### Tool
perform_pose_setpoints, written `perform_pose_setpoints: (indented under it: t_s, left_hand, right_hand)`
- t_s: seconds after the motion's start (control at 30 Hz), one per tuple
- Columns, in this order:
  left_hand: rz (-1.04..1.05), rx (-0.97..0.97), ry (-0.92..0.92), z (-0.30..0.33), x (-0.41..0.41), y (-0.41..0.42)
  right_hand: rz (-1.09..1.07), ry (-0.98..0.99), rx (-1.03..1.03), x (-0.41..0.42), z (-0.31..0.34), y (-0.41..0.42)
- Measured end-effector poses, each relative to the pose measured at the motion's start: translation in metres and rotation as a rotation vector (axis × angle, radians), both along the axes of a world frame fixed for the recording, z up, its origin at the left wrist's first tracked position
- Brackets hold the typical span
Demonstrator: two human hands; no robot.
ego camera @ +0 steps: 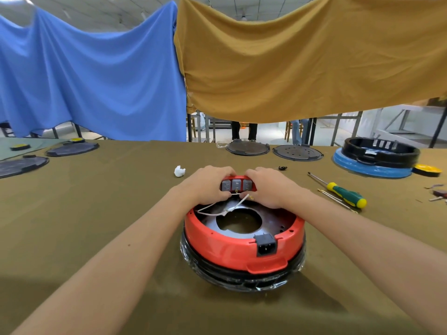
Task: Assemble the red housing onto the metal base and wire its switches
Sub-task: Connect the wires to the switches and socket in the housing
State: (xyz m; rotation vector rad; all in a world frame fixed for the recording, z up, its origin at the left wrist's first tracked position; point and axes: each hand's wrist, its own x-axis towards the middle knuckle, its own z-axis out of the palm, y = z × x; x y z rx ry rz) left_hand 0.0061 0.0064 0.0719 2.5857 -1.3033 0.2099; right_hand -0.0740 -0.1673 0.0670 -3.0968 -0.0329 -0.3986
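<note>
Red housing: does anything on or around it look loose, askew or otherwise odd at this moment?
Thin white wires trail loose across the open top of the red housing, one end unattached near the right hand. Both hands, left hand included, grip the switch block. Crinkled clear plastic film wraps the lower body.

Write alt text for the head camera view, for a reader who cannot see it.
Two bare hands, left hand and right hand, grip the far rim of a round red housing at its row of three grey switches, with thin white wires trailing inside. A screwdriver lies to the right on the olive tablecloth.
</note>
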Motion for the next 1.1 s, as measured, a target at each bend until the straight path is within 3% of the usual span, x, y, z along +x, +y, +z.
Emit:
perform_pose_setpoints:
  t_s: [0.13,0.47,0.67,0.87,1.0,1.1]
  left_hand:
    - [0.06,0.011,0.202,0.004,0.005,0.014]
    - [0.123,0.047,0.091,0.001,-0.003,0.009]
    - [0.101,0.033,0.128,0.003,-0.001,0.011]
    - [0.144,0.117,0.114,-0.001,0.002,0.007]
    - [0.113,0.131,0.125,0.003,0.001,0.006]
    - [0.144,0.17,0.086,0.004,-0.002,0.005]
  right_hand:
    - [-0.011,0.005,0.006,-0.002,-0.001,-0.001]
    - [-0.046,0.02,0.008,-0.002,-0.001,0.001]
    - [-0.086,0.019,-0.017,-0.004,-0.001,0.002]
    - [-0.122,0.163,-0.004,-0.004,0.014,-0.001]
    - [-0.067,0.061,-0.18,-0.004,0.004,0.002]
    - [-0.074,0.026,-0.17,-0.004,-0.001,-0.001]
